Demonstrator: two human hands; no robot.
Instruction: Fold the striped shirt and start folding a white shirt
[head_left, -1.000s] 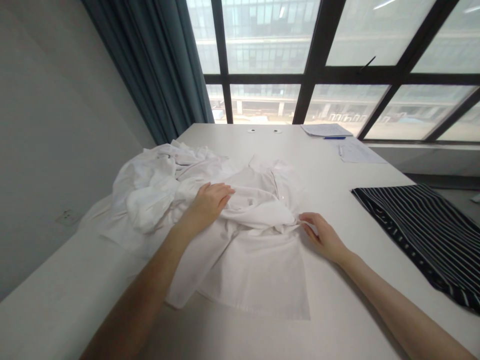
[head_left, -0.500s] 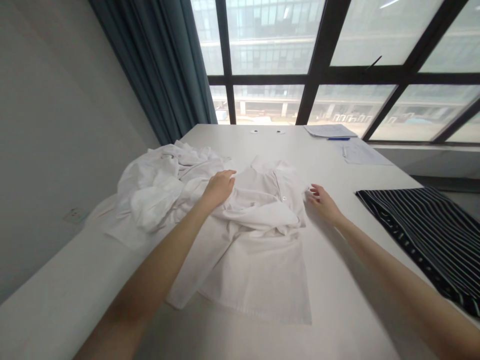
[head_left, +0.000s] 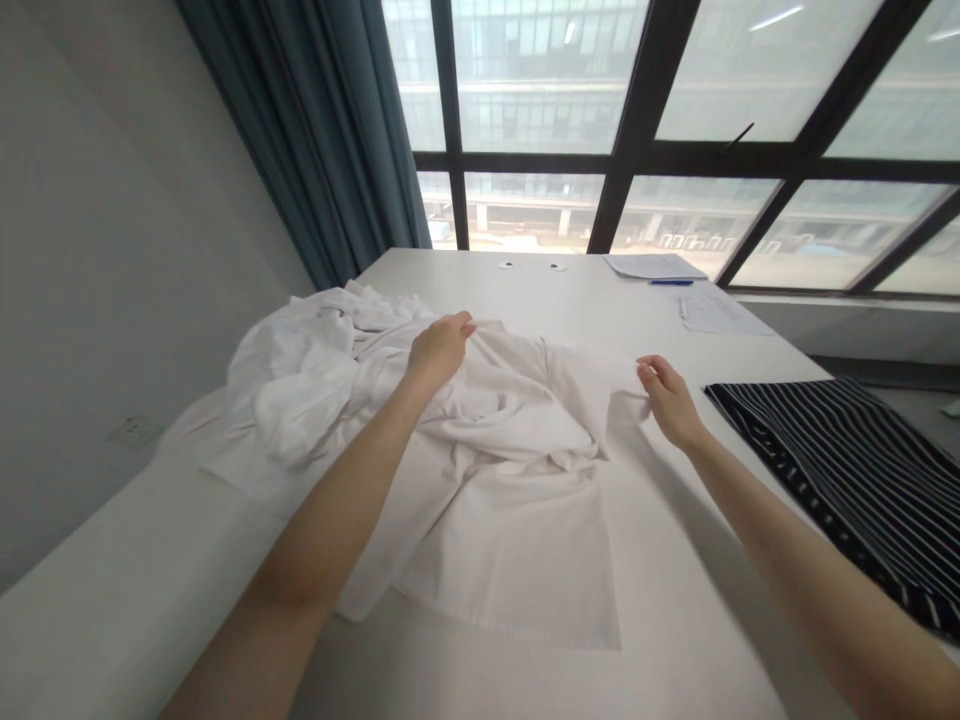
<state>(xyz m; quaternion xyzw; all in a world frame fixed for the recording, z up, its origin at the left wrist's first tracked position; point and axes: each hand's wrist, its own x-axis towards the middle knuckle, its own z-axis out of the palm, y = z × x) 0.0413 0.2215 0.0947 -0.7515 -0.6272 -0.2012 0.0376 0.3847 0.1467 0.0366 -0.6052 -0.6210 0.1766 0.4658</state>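
Gripping the far edge of a white shirt [head_left: 517, 470] at mid-frame, the left hand [head_left: 439, 350] is closed on a fold of cloth near the collar end. The right hand [head_left: 670, 398], right of centre, pinches the shirt's right shoulder corner with fingers curled on the fabric. The two hands stand well apart, one at each side of the garment's upper end.

- White shirt — spread on the white table [head_left: 712, 560], crumpled through the middle, hem flat and nearest the lower edge of the frame. Its long axis runs from the bottom of the picture up toward the window; the held end is the far one. Both hands are on it, the left slightly higher in frame.
- Heap of white garments [head_left: 300, 385] — left of centre, touching the shirt just beside the left hand.
- Striped dark cloth [head_left: 862, 470] — right edge, flat, apart from the shirt, nearer the right arm.
- Papers [head_left: 686, 290] and a blue pen [head_left: 670, 282] — upper right of the tabletop, well away.
- Teal curtain [head_left: 315, 130] — upper left, against the window [head_left: 675, 110].
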